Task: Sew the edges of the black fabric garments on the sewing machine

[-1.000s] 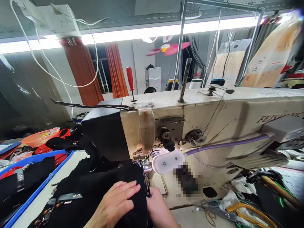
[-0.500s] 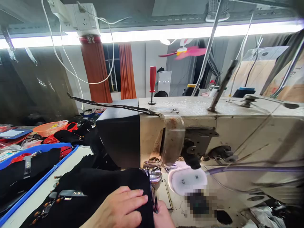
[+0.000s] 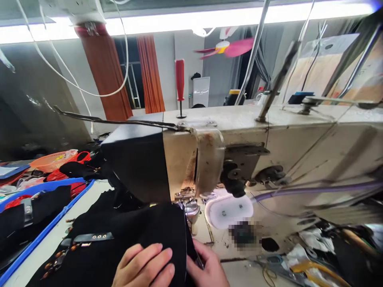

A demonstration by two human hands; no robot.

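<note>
Left hand (image 3: 143,269) lies on the black cloth (image 3: 134,221), fingers slightly bent, gripping nothing; it has slid back from the sewing machine (image 3: 182,149), likely steadying the edge less. Right hand (image 3: 211,267), just beside, pinches an unclear dark item (image 3: 198,261). Past the 2 hands, a lamp (image 3: 231,213) crowds access; scissors (image 3: 309,266) right, blue tray (image 3: 48,231) left.

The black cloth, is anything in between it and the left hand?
Nothing visible is in between: the left hand rests directly on the black cloth, near its edge. The right hand is beside that edge.
</note>
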